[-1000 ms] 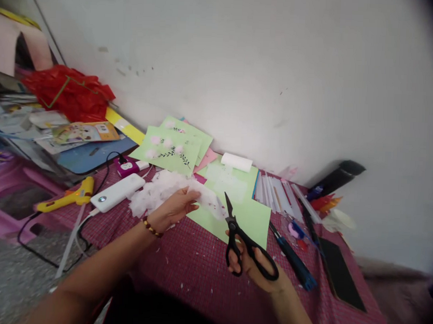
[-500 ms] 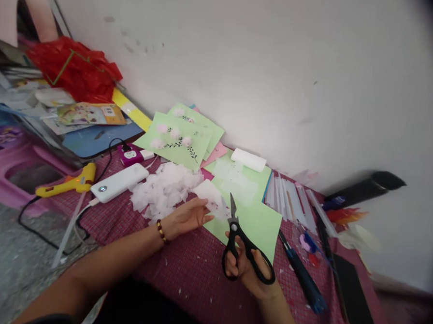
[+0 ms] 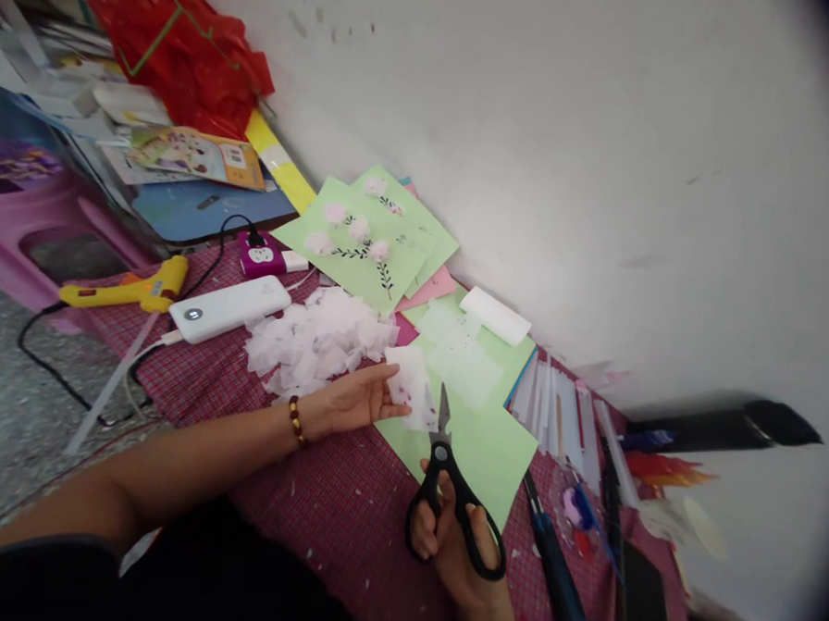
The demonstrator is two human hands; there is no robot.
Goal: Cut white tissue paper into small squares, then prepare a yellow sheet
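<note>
My left hand (image 3: pixel 355 401) pinches a small piece of white tissue paper (image 3: pixel 411 384) over the red checked cloth (image 3: pixel 349 502). My right hand (image 3: pixel 452 544) grips black scissors (image 3: pixel 447 484) by the loops, blades pointing up at the tissue's lower edge. A heap of white tissue scraps (image 3: pixel 316 338) lies just left of the held piece. A plain green sheet (image 3: pixel 477 444) lies under the scissors' tip.
Green cards with pink flowers (image 3: pixel 363 238) lie by the wall. A white power bank (image 3: pixel 228 307), a yellow glue gun (image 3: pixel 127 291) and a purple plug (image 3: pixel 259 256) sit to the left. White strips (image 3: pixel 554 415), a blue-handled tool (image 3: pixel 557 577) and a black tube (image 3: pixel 721 426) lie to the right.
The view has tilted and shifted. My left hand lowered the tissue piece towards the cloth, and my right hand brought the scissors' blades up close to it.
</note>
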